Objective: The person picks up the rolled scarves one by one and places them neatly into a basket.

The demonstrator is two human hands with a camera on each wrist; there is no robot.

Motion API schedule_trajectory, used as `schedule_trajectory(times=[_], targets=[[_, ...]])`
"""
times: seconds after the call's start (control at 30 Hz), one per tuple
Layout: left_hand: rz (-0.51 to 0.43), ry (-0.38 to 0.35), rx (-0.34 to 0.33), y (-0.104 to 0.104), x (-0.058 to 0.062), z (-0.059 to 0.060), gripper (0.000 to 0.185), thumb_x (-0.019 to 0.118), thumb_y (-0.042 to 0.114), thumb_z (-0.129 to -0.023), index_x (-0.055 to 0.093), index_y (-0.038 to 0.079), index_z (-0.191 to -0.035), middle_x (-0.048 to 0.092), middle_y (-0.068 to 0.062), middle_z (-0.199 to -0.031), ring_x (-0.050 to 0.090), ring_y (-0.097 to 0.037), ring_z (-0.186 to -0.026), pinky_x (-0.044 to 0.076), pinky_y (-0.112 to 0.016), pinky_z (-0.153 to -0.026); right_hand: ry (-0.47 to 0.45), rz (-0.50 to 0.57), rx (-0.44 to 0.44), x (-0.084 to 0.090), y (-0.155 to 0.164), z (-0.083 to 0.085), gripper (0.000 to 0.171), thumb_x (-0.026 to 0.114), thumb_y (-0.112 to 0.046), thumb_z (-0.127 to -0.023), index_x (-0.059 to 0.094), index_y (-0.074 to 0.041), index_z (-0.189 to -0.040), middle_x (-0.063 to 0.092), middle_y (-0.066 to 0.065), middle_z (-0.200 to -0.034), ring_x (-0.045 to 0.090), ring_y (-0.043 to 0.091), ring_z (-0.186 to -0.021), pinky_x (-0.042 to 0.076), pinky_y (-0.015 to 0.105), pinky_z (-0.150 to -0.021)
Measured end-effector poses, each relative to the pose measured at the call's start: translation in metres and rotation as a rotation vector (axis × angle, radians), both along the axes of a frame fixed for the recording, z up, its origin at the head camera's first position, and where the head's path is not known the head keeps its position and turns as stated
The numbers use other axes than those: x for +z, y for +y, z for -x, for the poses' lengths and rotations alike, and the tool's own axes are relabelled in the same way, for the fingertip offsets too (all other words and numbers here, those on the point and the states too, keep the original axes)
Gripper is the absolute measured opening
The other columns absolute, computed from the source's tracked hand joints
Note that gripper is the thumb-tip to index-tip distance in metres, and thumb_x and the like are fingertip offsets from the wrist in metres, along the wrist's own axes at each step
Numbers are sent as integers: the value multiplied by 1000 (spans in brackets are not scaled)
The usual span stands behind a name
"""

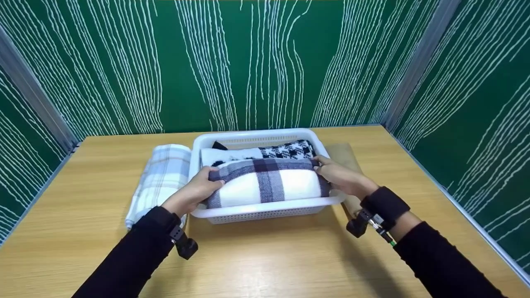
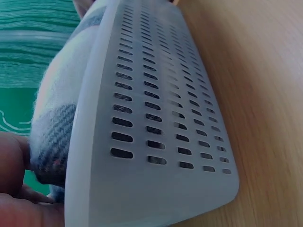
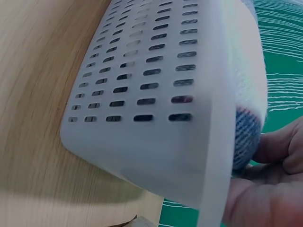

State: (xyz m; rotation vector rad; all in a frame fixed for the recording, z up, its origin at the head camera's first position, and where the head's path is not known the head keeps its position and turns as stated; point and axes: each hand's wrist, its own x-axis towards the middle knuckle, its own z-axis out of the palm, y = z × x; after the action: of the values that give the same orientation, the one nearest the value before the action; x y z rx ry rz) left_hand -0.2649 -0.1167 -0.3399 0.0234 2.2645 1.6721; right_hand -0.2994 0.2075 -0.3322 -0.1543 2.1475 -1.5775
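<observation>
A thick folded plaid cloth [image 1: 271, 188], woolly in white and grey-purple, sits in the front part of a white plastic basket [image 1: 265, 209]. Its left end is pinched between the thumb and fingers of my left hand [image 1: 198, 188]. My right hand [image 1: 341, 178] grips the opposite end, by the basket's right rim. Behind it in the basket lies a folded black-and-white patterned cloth [image 1: 290, 150]. Both wrist views show the basket's slotted side, with the plaid cloth [image 2: 54, 137] bulging above the rim and the fingers at its ends. The fingertips are partly hidden.
A folded pale blue and white checked cloth [image 1: 165, 171] lies left of the basket. On the right, a tan folded item [image 1: 345, 155] is partly covered by my right arm. Green panels with white streaks [image 1: 265, 62] stand behind the wooden table [image 1: 265, 256].
</observation>
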Motion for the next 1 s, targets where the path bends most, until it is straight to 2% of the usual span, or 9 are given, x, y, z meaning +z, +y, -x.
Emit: schedule_trajectory(times=[0.13, 0.23, 0.37, 0.47, 0.6, 0.67, 0.77, 0.87, 1.0], targets=[[22, 5, -14, 1, 0, -1, 49, 42, 3, -90, 18, -2, -132, 12, -22, -140, 16, -32, -126, 17, -46, -103, 39, -31, 40, -3, -2, -1, 44, 19, 0, -88, 16, -1, -131, 26, 21, -122, 41, 27, -96, 40, 32, -81], [34, 16, -18, 3, 0, -2, 46, 43, 1, -88, 20, -5, -128, 14, -23, -138, 16, -31, -125, 16, -44, -103, 60, -53, 61, -4, -4, -2, 36, 18, -1, -89, 19, 1, -125, 27, 19, -115, 41, 25, -92, 39, 30, -79], [85, 25, -26, 4, -1, -2, 45, 45, 1, -88, 21, -5, -125, 15, -24, -136, 16, -30, -125, 16, -45, -103, 54, -90, 55, -4, -6, -4, 20, 17, -7, -93, 24, -3, -112, 30, 14, -102, 42, 21, -85, 39, 28, -75], [122, 27, -31, 6, -2, -2, 45, 45, 1, -87, 21, -4, -124, 19, -23, -134, 18, -30, -123, 19, -45, -102, 51, -131, 39, -4, -8, -4, 20, 15, -17, -96, 25, -5, -108, 31, 11, -96, 41, 20, -81, 37, 27, -73], [173, 41, -37, 7, -3, -1, 40, 45, -1, -86, 23, -5, -119, 25, -21, -126, 23, -29, -118, 24, -42, -99, 70, -204, 23, -5, -11, -3, 30, 18, -22, -96, 22, -4, -119, 29, 10, -98, 36, 21, -85, 34, 26, -71], [201, 57, -41, 8, -4, -1, 34, 45, -2, -85, 25, -6, -113, 26, -20, -121, 25, -29, -114, 25, -39, -97, 82, -238, 17, -7, -12, -3, 35, 22, -19, -95, 16, -3, -126, 26, 11, -103, 34, 22, -90, 34, 26, -73], [233, 74, -45, 9, -4, -1, 37, 44, -3, -85, 24, -8, -116, 26, -22, -124, 25, -30, -117, 25, -39, -98, 82, -272, 5, -9, -13, -2, 42, 26, -20, -94, 12, -4, -130, 24, 13, -107, 32, 25, -95, 34, 27, -75], [256, 82, -34, 12, -6, 0, 45, 44, -4, -84, 21, -10, -123, 25, -25, -130, 24, -31, -121, 24, -40, -100, 100, -301, 5, -11, -13, -2, 42, 29, -17, -92, 12, -3, -127, 23, 14, -109, 31, 26, -99, 34, 27, -77], [296, 103, -30, 16, -8, 0, 58, 43, -5, -83, 12, -11, -131, 27, -28, -132, 29, -30, -119, 29, -38, -96, 142, -266, 27, -16, -12, -1, 32, 30, -3, -86, 17, 0, -115, 21, 16, -108, 26, 30, -103, 32, 26, -80]])
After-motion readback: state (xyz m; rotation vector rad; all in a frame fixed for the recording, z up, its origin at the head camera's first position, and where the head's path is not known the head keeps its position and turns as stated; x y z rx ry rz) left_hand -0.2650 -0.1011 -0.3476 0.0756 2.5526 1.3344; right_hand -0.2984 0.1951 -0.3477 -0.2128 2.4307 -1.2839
